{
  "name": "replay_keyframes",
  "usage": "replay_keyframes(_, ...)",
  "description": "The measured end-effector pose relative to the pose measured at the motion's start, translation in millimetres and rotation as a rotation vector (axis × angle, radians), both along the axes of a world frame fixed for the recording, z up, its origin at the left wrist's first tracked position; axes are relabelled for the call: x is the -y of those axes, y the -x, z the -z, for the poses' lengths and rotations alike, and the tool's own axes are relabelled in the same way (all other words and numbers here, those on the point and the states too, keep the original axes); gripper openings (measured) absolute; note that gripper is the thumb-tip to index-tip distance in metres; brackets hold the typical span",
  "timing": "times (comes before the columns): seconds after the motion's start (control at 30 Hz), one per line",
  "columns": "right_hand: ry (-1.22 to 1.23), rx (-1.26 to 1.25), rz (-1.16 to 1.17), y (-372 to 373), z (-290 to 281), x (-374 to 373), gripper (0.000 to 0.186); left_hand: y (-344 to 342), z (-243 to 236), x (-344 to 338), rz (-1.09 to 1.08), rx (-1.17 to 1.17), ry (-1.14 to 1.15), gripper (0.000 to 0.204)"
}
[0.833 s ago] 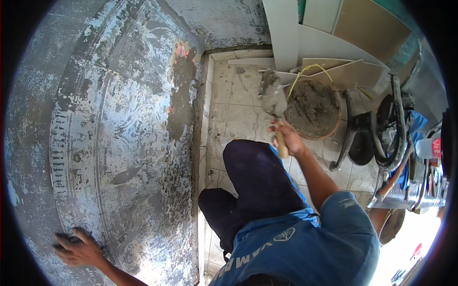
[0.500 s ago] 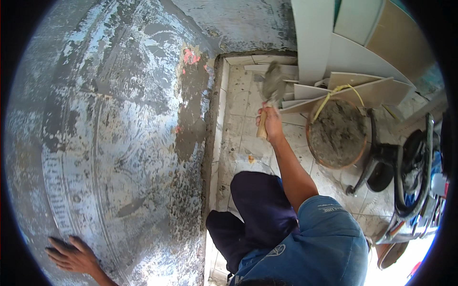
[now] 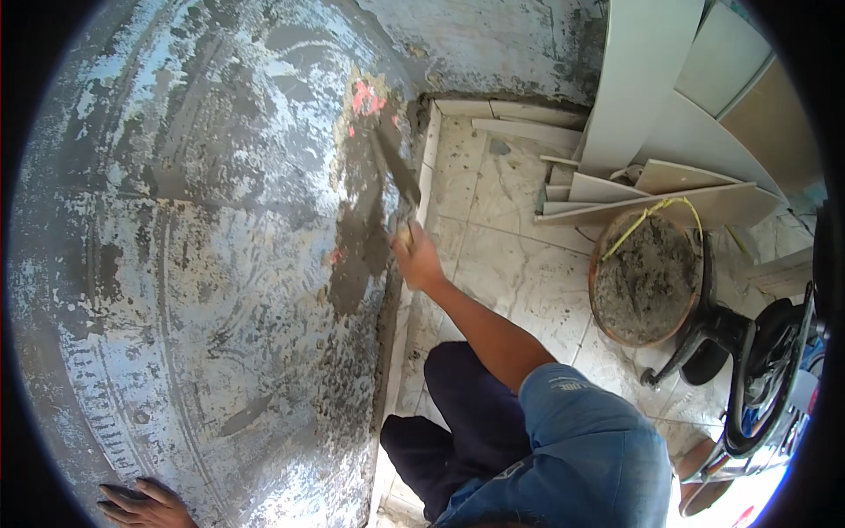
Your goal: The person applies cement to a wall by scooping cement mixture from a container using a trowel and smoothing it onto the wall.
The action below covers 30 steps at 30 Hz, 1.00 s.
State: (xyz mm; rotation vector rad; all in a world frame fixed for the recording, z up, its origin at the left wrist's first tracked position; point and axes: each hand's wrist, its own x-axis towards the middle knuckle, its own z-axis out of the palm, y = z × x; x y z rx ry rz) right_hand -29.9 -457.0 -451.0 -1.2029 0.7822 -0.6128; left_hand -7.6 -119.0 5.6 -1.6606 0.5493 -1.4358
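My right hand is closed round the handle of a trowel. The trowel's blade is edge-on against the wet grey mortar patch low on the wall. Just above the blade a small pink-red spot shows on the wall. My left hand lies flat on the wall at the lower left, fingers spread, holding nothing; the lower edge of the picture cuts it off.
A round tub of grey mortar with a yellow handle stands on the tiled floor to my right. Beyond it lean several cut boards. A black chair base is beside the tub. A tile skirting edges the wall.
My right hand has swung the trowel left from over the floor to the wall, and its blade now meets the mortar patch. My left hand stays on the wall, lower in the picture.
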Motion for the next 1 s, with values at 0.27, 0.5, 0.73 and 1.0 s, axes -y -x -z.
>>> replay_keyframes(0.27,0.137,-0.377,-0.012,176,81,-23,0.04,-2,4,7,0.014,-0.007,0.038,0.075)
replay_keyframes(0.5,0.377,-0.552,-0.122,286,-29,52,0.03,-12,-3,-13,0.265,0.112,0.122,0.063)
replay_keyframes(0.73,0.011,-0.554,0.021,311,-51,41,0.028,-28,-5,-31,0.246,0.119,0.148,0.062)
replay_keyframes(1.0,-0.405,-0.201,-0.024,62,70,76,0.024,-13,-21,-37,0.226,0.144,0.097,0.061)
